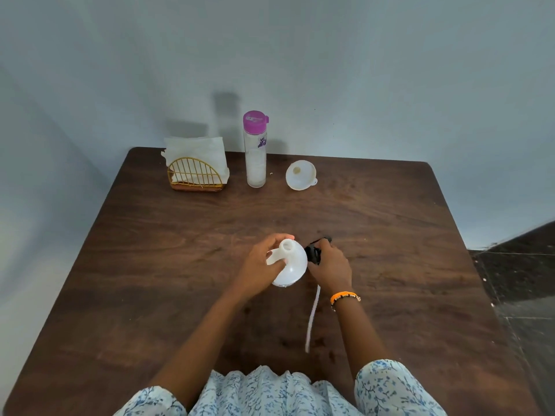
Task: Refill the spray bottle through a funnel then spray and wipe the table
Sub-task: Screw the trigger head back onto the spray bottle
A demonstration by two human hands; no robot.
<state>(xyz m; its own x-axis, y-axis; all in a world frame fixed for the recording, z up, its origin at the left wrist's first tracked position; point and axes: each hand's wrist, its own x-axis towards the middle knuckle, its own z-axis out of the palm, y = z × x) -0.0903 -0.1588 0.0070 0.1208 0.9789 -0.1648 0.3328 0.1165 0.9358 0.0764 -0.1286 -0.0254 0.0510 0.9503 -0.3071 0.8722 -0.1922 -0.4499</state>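
home room | wooden table | napkin holder | plain wall

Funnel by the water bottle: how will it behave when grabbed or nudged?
The funnel looks like thin white plastic, so probably light and fairly stiff. It lies tilted on its round rim on the table, so a nudge may roll it in an arc. Its small side tab could offer a pinch point.

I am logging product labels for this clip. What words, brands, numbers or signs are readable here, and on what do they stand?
No text here can be read.
Water bottle: a purple printed mark on its clear wall below the lid, too blurred to read.
Pink lid: a pale patch on top, perhaps a sticker or glare, nothing legible.
Spray bottle, black spray head, funnel, napkins: no print visible.
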